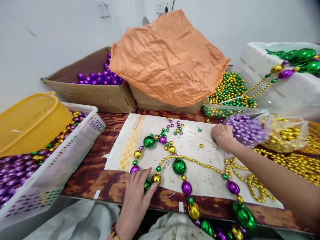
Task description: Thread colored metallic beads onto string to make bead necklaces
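My left hand (138, 193) rests at the table's front edge, its thumb and fingers curled round a green bead (147, 185) beside a gold bead (156, 178). Past the paper's right part, my right hand (222, 135) is closed on a thin thread (200, 136) that runs left over the white paper (155, 125). A strand of green, purple and gold beads (179, 166) loops across the paper and hangs over the front edge. Small loose beads (178, 126) lie near the paper's back edge.
At left a white basket (82, 133) of beads holds a yellow basket (32, 123). Behind are cardboard boxes (92, 96) and an orange sheet (170, 60). Bags of purple beads (246, 131) and gold beads (290, 134) stand at right, near a white sack (265, 76).
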Demonstrator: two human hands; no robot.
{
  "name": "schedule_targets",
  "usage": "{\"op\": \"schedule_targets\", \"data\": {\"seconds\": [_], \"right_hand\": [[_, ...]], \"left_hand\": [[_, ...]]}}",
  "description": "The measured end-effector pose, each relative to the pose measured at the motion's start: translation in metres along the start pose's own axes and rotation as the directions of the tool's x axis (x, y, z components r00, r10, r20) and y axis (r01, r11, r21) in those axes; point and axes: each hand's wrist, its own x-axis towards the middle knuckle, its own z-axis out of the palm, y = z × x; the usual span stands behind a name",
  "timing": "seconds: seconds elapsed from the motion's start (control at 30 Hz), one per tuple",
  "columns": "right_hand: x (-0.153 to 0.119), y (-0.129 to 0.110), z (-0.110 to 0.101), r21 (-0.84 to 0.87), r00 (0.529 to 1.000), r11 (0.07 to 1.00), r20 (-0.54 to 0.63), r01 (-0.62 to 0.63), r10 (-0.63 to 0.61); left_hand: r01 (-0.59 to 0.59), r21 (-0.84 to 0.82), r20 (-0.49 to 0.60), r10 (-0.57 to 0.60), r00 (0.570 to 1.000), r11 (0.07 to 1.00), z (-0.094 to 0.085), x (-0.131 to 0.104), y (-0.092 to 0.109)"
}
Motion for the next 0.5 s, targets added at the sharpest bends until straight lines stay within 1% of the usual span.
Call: {"op": "schedule_targets", "data": {"seconds": [0.1,0.17,0.3,0.37,0.43,0.5], "right_hand": [[-0.002,0.006,0.005,0.015,0.994,0.998,-0.088,-0.059,0.060],[-0.005,0.009,0.007,0.035,0.987,0.996,-0.134,-0.081,0.085],[-0.014,0.012,0.005,0.082,0.978,0.994,-0.193,-0.066,0.080],[-0.018,0.013,0.000,0.161,0.960,0.986,-0.265,-0.050,0.091],[-0.022,0.011,-0.007,0.300,0.933,0.954,-0.341,-0.011,0.118],[-0.028,0.003,-0.015,0.406,0.921,0.912,-0.370,0.046,0.118]], "left_hand": [[0.042,0.086,0.054,-0.047,0.997,0.995,0.001,0.003,0.006],[0.050,0.136,0.071,-0.060,0.996,0.989,0.000,0.004,0.009],[0.028,0.189,0.067,-0.041,0.997,0.981,0.003,0.003,0.014],[0.025,0.216,0.045,-0.035,0.998,0.976,0.006,0.006,0.018],[0.010,0.236,0.040,-0.020,0.999,0.972,0.008,0.009,0.023],[-0.006,0.224,0.041,-0.003,0.999,0.975,0.009,0.013,0.026]]}}
